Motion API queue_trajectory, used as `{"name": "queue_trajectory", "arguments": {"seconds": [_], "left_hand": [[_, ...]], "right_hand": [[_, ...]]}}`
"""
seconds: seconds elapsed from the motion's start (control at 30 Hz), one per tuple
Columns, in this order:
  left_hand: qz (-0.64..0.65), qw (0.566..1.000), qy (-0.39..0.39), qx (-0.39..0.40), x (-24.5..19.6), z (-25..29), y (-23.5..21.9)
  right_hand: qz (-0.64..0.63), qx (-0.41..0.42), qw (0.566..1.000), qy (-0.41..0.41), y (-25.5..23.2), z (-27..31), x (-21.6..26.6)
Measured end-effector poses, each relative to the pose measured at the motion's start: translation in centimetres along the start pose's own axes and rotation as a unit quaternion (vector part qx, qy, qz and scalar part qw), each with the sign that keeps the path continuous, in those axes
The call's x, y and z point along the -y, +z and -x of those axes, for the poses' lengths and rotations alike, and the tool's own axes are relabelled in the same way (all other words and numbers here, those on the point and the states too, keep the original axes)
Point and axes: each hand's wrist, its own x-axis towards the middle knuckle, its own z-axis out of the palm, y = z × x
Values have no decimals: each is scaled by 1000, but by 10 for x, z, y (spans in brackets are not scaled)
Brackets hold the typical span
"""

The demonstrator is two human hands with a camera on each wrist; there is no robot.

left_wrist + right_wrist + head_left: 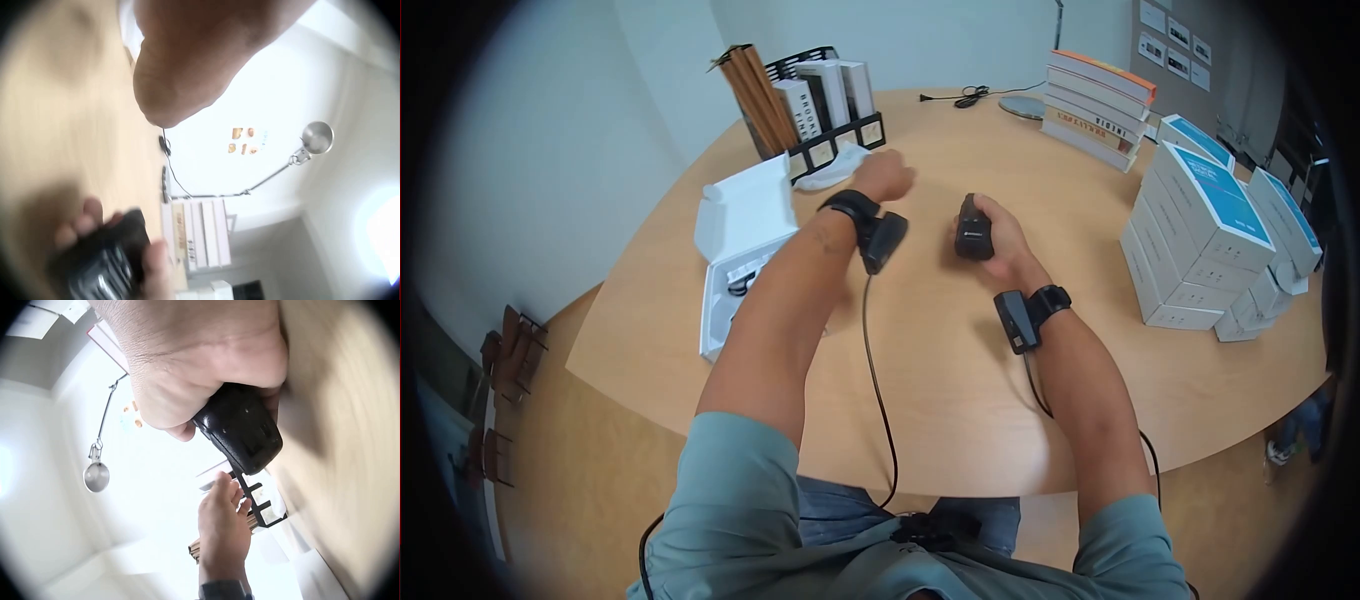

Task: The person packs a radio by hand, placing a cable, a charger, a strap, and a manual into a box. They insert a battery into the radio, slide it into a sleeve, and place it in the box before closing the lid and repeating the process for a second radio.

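Observation:
My right hand (1005,245) grips a black walkie-talkie (973,235) over the middle of the table. Its front carries a small light logo, and a slatted grille shows blurred in the left wrist view. In the right wrist view the bottom end of the walkie-talkie (244,434) juts out past the palm. Holding nothing, my left hand (884,176) hovers to the left and farther back, its fingers (220,487) loosely bent. Beside it lies a crumpled white plastic bag (832,170). An opened white box (745,212) stands under my left forearm, with cables and small parts inside, partly hidden.
A black desk organizer (825,150) with books and brown folders stands at the back left. Stacked books (1095,110) stand at the back right, near a lamp base (1022,106) and its cord. White-and-blue boxes (1195,235) are piled at the right. Wrist camera cables (875,380) trail across the table.

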Motion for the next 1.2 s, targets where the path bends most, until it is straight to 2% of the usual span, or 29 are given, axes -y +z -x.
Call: {"name": "queue_trajectory", "arguments": {"seconds": [0.07,0.23,0.27,0.33,0.37,0.43,0.47,0.53,0.57,0.63,0.67,0.7,0.73,0.77,0.8,0.83,0.87,0.93,0.97,1.0,1.07,1.13,1.17,1.2], "left_hand": [[-48,996,-69,4,30,-23,8],[-32,971,-225,80,94,-62,29],[-115,972,-205,26,86,-48,28],[-38,971,-212,101,69,-25,15],[-40,971,-212,103,77,-32,27],[-35,987,-144,58,94,-43,56],[-34,987,-147,61,92,-38,61],[-20,996,-90,14,73,-31,71],[-18,996,-92,11,56,-20,67],[-12,999,7,-34,16,16,42],[-14,999,7,-39,-1,26,33],[114,990,3,-88,-16,36,27],[240,961,-1,-134,-26,49,20],[243,961,-1,-136,-34,66,9],[400,910,12,-111,-44,85,-4],[546,833,28,-84,-50,101,-9],[549,830,32,-87,-47,113,-5],[655,751,70,-42,-36,138,4],[685,725,60,-36,-35,149,6],[687,723,63,-38,-34,159,8],[739,672,23,-28,-36,175,10],[753,656,38,-18,-35,180,17],[766,643,11,-15,-40,185,15],[778,628,-15,-13,-45,190,13]], "right_hand": [[-26,4,1000,-7,3,7,5],[-79,27,996,7,2,7,0],[-81,24,996,6,3,7,0],[-43,6,999,7,6,8,1],[-45,5,999,7,5,7,0],[-36,14,999,1,5,5,-1],[-36,14,999,5,4,4,-2],[-28,27,999,17,3,5,0],[-25,18,999,13,8,11,3],[-40,39,998,30,4,10,6],[-58,55,996,51,2,10,9],[-57,57,995,50,4,13,14],[-67,80,994,41,7,19,19],[-77,101,991,32,9,24,24],[-72,100,992,32,8,28,29],[-94,142,985,40,8,30,35],[-115,185,975,48,11,34,41],[-120,213,969,47,17,46,48],[-85,228,968,62,20,54,48],[-51,240,966,77,22,61,48],[-23,237,969,69,30,76,48],[-4,196,979,45,32,83,50],[1,194,980,42,33,82,51],[39,144,989,18,35,81,53]]}}
